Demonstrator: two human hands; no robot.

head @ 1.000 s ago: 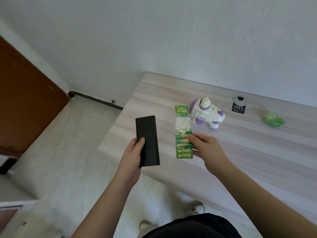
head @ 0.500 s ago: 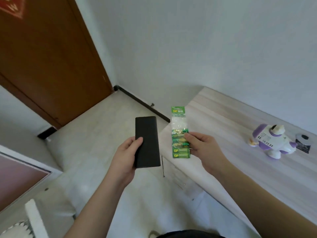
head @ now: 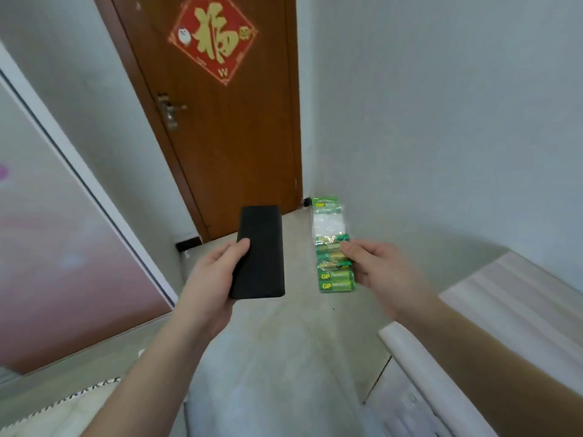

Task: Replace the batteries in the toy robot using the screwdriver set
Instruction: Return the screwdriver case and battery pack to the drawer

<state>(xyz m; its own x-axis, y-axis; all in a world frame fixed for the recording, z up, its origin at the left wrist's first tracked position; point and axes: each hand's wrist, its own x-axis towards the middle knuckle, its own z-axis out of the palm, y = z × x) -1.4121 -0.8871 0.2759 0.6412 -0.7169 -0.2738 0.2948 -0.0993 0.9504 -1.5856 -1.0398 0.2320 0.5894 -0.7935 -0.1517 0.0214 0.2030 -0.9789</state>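
Brown wooden door [head: 227,146] with red decoration [head: 213,37], white walls [head: 441,121].

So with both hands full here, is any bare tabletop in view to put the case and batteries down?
Only the table corner at lower right, bare between the wall and the right forearm. The left hand grips the black case; the right hand pinches the battery pack.

Battery pack [head: 333,247] – "GP"; door decoration [head: 214,37] – "福", "W".

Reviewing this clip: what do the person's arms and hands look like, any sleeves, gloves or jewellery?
Both forearms are bare to the frame's bottom edge; no sleeve shows. The left hand and right hand wear no gloves, and no rings, watch or bracelet are visible. The nails look short and unpainted.
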